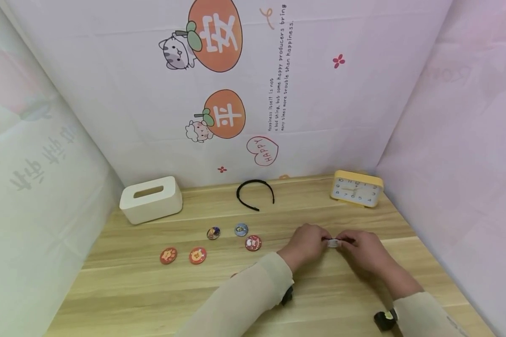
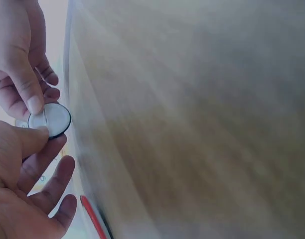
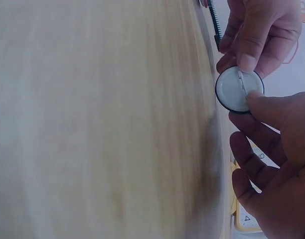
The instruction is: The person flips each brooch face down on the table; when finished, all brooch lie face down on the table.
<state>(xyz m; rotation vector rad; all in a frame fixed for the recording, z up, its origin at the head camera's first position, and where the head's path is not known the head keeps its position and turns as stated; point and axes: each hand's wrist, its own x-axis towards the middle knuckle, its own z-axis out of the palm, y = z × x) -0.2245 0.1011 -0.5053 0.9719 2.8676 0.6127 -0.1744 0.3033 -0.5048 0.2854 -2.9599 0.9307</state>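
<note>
A round pin badge [image 3: 229, 89] is held up above the table between both hands. In the right wrist view its white back, with a metal safety pin [image 3: 241, 82] across it, faces the camera. My left hand [image 1: 305, 245] pinches one edge, its thumb lying at one end of the pin. The opposite edge is pinched by my right hand [image 1: 364, 250], whose thumb rests near the pin's other end. Those right-hand fingers not pinching are loosely bent in the right wrist view. The badge's printed front is hidden. Whether the pin is fastened, I cannot tell.
Several badges lie to the left, among them a red one [image 1: 253, 243], a blue one [image 1: 241, 229] and an orange-red one [image 1: 168, 255]. Behind stand a white tissue box [image 1: 152, 206], a black headband [image 1: 238, 193] and a yellow clock [image 1: 356, 189]. Cloth-covered walls [image 1: 320, 117] enclose the table.
</note>
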